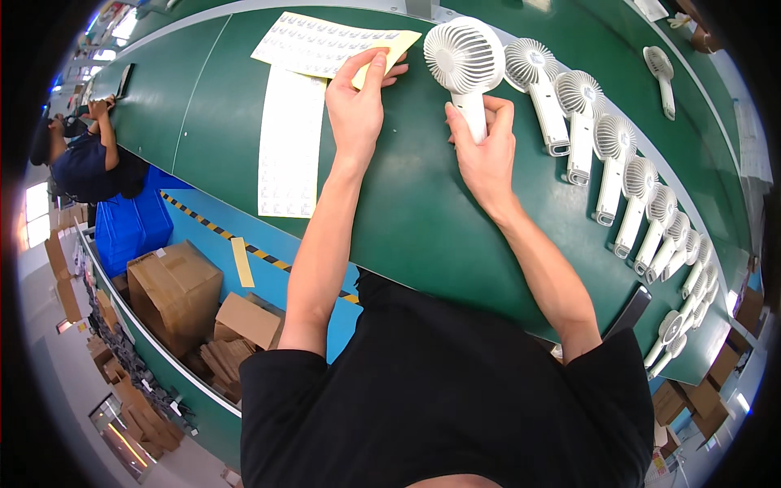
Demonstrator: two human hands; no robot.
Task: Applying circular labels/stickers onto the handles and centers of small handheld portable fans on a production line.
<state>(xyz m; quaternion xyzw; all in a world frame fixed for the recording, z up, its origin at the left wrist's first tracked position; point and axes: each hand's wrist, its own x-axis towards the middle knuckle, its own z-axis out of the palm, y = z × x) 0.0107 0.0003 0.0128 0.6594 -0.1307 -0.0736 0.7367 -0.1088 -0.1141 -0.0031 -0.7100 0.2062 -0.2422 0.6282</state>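
My left hand (359, 106) pinches the bent right corner of a sheet of labels (313, 45), whose yellow backing shows where it curls. A second white label sheet (290, 146) lies flat on the green table, partly under the first. My right hand (486, 159) is closed round the handle of a white handheld fan (464, 57), held upright with its round grille at the top. Just right of it, a row of similar white fans (582, 98) curves along the table toward my right side.
The green worktable (407, 215) has a raised pale rim along its far side, with another fan (661, 77) beyond it. A dark phone-like object (628, 311) lies near my right elbow. Cardboard boxes (175, 293) and blue bins (130, 224) stand at left, where another person (85, 159) sits.
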